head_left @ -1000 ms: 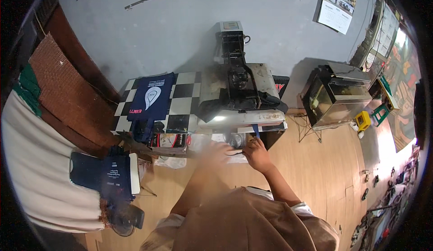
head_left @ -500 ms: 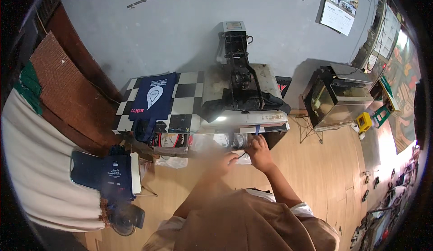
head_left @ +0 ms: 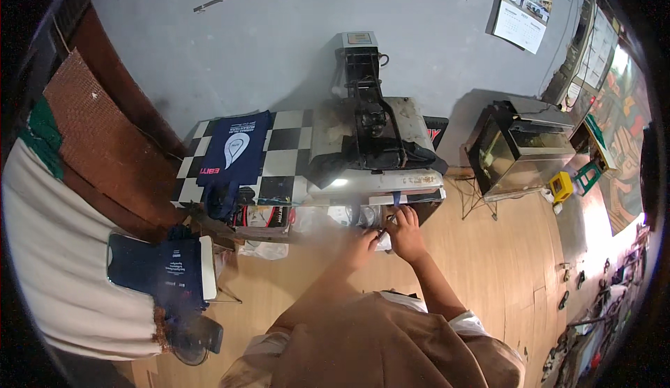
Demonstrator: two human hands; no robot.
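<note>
**Hands at the front edge of the heat press**

Grey wall and pale wood floor frame a low surface (head_left: 286, 152) topped with black-and-white checks, where a navy printed garment (head_left: 236, 152) lies flat at the left. Beside it stands a heat press (head_left: 370, 133), dark arm raised over its pale platen. Both hands meet just under the press's front edge: the right hand (head_left: 406, 234) is curled over a small whitish piece (head_left: 383, 240), apparently pinching it, while the left hand (head_left: 364, 243) touches the same piece; its grip is blurred and I cannot tell it. A blue tab (head_left: 396, 197) hangs from the edge above them.

Risk, as I judge it: knuckles sit close beneath the platen, so a lift could graze hot metal, and the small piece could slip to the floor. More navy garments (head_left: 164, 269) sit stacked at the left.
</note>
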